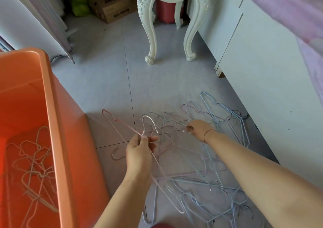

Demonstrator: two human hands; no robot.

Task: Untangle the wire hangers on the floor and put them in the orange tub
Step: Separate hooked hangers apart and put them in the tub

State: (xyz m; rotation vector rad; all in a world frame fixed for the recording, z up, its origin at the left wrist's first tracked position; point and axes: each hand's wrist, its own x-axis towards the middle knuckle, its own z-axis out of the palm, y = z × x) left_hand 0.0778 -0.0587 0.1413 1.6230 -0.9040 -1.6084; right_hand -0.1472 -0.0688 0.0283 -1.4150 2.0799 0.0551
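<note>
Pink wire hanger [128,127] is up off the floor in the left hand [139,151], fingers curled round its neck just under the hook. Right hand [199,129] is down in the tangled pile [201,180] on the floor, fingertips pinching one wire. Orange tub [47,105] stands at the left, a few hangers [35,159] lying inside.

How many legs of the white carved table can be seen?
3: front left leg, front right leg, and a rear leg between them; a fourth may be hidden.
</note>
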